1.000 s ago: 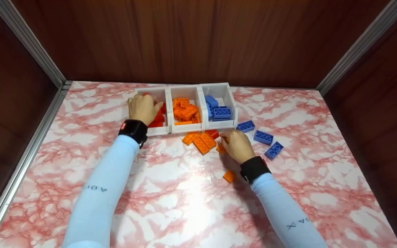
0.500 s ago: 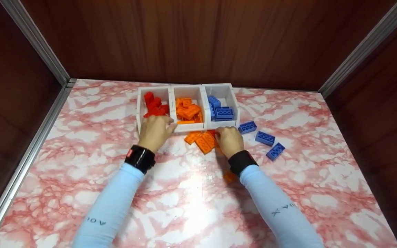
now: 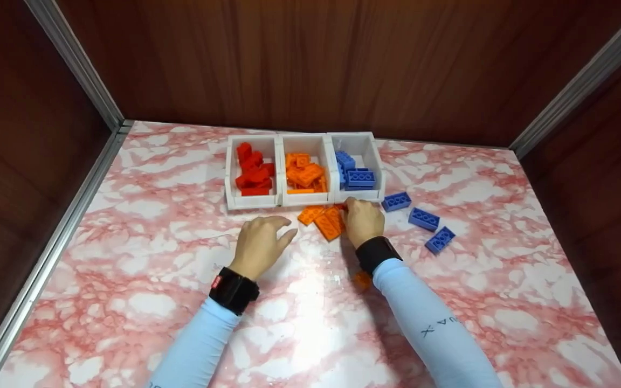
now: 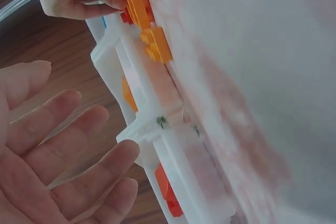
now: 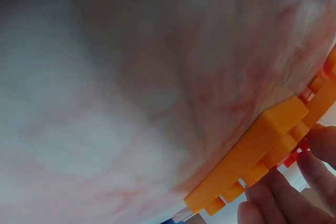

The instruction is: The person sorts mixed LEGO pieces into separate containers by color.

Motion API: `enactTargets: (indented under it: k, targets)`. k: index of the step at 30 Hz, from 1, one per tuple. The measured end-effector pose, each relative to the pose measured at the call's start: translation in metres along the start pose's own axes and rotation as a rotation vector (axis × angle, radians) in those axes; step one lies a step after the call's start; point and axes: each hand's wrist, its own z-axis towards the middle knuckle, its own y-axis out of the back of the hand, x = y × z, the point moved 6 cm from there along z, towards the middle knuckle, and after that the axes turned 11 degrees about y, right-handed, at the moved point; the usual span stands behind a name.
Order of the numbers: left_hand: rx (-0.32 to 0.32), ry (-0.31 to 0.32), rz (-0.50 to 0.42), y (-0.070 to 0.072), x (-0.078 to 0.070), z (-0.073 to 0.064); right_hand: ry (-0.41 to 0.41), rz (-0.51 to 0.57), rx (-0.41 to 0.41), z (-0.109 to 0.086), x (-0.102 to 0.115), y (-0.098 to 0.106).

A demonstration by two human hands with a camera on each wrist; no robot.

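My left hand (image 3: 261,245) hovers over the table in front of the boxes, thumb and fingers spread with nothing between them; its loosely bent fingers (image 4: 79,124) fill the left wrist view. At the front of the blue bricks' box, my right hand (image 3: 364,220) reaches down with curled fingers. Its thumb and fingers pinch a small red brick (image 5: 290,160), mostly hidden behind the hand and the orange bricks. Several orange bricks (image 3: 328,223) lie just left of that hand, one of them seen close up as a long orange brick (image 5: 252,153) in the right wrist view.
Three joined white boxes hold red bricks (image 3: 255,172), orange bricks (image 3: 305,172) and blue bricks (image 3: 360,178). Several blue bricks (image 3: 424,219) lie to the right on the marbled table (image 3: 143,302). One orange brick (image 3: 362,280) sits near the right wrist. Wooden panels (image 3: 310,64) enclose the table.
My left hand has drawn back from the red bricks' box toward the front, its fingers opening out. The right hand has moved slightly forward and left onto the red brick. The head view has shifted a little.
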Motion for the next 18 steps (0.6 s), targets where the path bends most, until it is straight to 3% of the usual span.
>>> enactTargets:
  k: [7,18]
  targets:
    - [0.01,0.042,-0.027,-0.003,-0.006,-0.01,-0.022,0.069,0.014,-0.006,-0.007,0.004]
    - [-0.013,0.018,-0.079,-0.006,-0.02,-0.023,0.022,0.079,0.073,-0.029,-0.014,0.019]
